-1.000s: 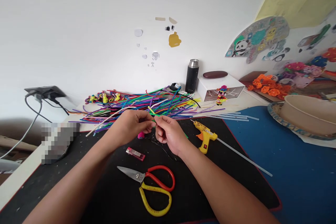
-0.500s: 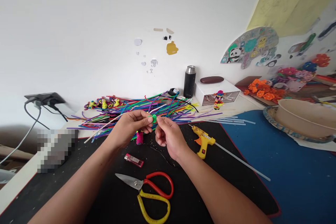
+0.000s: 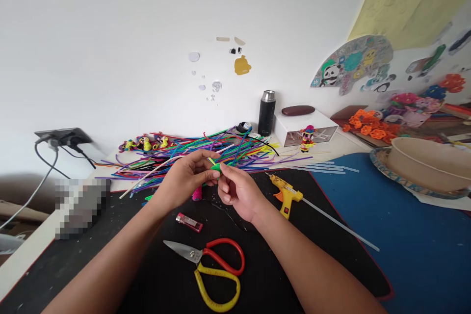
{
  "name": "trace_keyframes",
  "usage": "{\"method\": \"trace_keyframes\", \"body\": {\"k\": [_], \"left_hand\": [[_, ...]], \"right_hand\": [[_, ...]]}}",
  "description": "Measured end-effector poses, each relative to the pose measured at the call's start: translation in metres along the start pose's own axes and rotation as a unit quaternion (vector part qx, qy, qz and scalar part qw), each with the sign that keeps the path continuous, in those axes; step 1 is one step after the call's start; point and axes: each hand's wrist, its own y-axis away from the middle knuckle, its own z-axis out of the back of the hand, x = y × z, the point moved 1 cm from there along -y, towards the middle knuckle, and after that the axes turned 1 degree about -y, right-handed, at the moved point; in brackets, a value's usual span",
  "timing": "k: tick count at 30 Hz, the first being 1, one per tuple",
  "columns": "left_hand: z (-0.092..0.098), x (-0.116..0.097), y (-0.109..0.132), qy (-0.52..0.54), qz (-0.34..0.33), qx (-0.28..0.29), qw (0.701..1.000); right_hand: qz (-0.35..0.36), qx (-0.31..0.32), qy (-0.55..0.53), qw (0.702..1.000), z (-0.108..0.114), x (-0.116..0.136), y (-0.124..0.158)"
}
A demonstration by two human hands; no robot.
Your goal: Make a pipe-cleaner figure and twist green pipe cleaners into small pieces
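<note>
Between my two hands is a small green coil [image 3: 216, 168], seemingly of pipe cleaner, with a short yellow-green strip sticking up at its left. My left hand [image 3: 189, 176] pinches it from the left, thumb against index finger. From the right, the thumb and fingertips of my right hand [image 3: 239, 189] close on its other edge. Below and behind my left fingers stands a magenta fuzzy piece [image 3: 197, 193], partly hidden. A red lighter [image 3: 189, 222] and scissors with one red and one yellow handle [image 3: 220, 279] lie on the black mat, nearer to me.
A heap of coloured pipe cleaners [image 3: 154, 167] spreads along the wall. To the right lies a yellow glue gun [image 3: 287, 196] with a long glue stick. Behind stand a black flask [image 3: 267, 115], a white box [image 3: 324, 125] and a small figure [image 3: 308, 138]. A beige bowl [image 3: 427, 162] sits far right.
The green coil has turned from facing me to a flatter tilt, and the yellow-green strip now shows. My left fingers have rolled over it. The view has shifted slightly.
</note>
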Motion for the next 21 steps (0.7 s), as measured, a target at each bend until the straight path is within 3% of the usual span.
{"method": "trace_keyframes", "body": {"k": [5, 21], "left_hand": [[0.0012, 0.002, 0.0027, -0.015, -0.024, 0.023, 0.999], [0.0048, 0.005, 0.0016, 0.02, 0.029, 0.031, 0.999]], "right_hand": [[-0.003, 0.006, -0.005, 1.0, 0.0029, -0.0016, -0.0017], [0.014, -0.002, 0.0, 1.0, 0.0031, -0.0019, -0.0004]]}}
